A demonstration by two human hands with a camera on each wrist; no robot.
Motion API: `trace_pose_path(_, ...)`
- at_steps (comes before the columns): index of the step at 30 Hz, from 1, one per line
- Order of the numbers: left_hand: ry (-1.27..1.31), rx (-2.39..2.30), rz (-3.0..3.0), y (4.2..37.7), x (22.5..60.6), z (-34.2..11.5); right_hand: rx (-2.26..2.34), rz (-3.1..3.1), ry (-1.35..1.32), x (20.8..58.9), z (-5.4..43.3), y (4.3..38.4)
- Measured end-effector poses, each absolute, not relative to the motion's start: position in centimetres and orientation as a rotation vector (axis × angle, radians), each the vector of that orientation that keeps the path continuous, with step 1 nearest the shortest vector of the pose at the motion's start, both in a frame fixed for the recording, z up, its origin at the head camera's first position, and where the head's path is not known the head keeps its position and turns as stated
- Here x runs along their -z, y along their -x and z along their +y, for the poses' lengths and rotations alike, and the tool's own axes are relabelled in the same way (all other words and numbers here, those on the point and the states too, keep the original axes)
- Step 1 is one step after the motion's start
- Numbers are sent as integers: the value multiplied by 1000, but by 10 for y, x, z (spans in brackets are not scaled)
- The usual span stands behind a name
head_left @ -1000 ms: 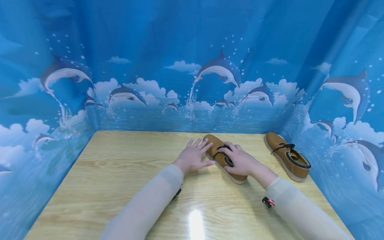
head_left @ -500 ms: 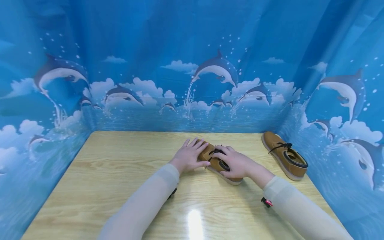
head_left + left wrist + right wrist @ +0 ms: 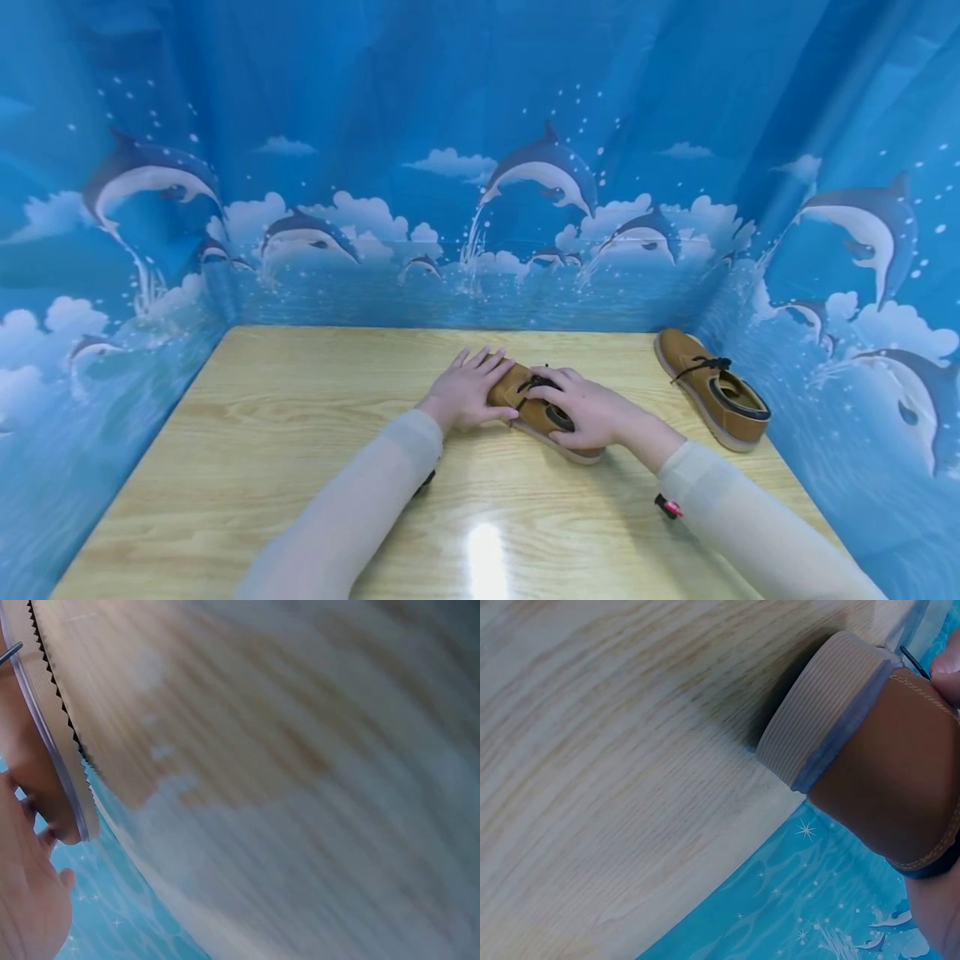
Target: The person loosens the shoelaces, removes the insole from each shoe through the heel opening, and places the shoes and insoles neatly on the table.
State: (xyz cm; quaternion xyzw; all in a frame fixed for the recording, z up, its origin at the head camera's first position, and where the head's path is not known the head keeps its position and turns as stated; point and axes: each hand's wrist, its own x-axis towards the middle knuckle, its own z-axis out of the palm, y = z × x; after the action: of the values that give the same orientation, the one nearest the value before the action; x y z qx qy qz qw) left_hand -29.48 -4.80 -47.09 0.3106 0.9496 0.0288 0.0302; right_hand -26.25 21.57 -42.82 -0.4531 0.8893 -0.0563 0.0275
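Observation:
A brown lace-up shoe (image 3: pixel 506 385) with a pale ridged sole lies slanted on the wooden table, its toe pointing to the far left. My right hand (image 3: pixel 594 410) grips it from above around the opening, thumb on the near side and fingers by the black laces (image 3: pixel 536 382). Over the toe rests my left hand (image 3: pixel 465 395), fingers spread and straight, thumb along the near side. In the left wrist view the shoe (image 3: pixel 45 772) shows its toe and sole edge beside my fingers. The right wrist view shows the heel end of the shoe (image 3: pixel 877 772); most of that hand is cut off.
A matching brown shoe (image 3: pixel 678 354) stands at the table's right edge, toe toward the back. Blue dolphin-print curtains (image 3: pixel 390 283) enclose the wooden table (image 3: pixel 315 375) at the back and both sides. A light glare lies on the table's near middle.
The shoe under both hands has shifted left and slightly nearer. My left hand has come further over the toe; my right hand has kept its grip. The other shoe stays in place.

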Motion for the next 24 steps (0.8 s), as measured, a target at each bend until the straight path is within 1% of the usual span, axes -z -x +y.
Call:
trace_pose_path(9, -991, -50, 2936, 295, 471, -53, 178, 2784, 1405, 427, 216, 261)
trace_pose_path(24, -948, -21, 2934, 306, 475, -55, 214, 2825, 1158, 425, 218, 252)
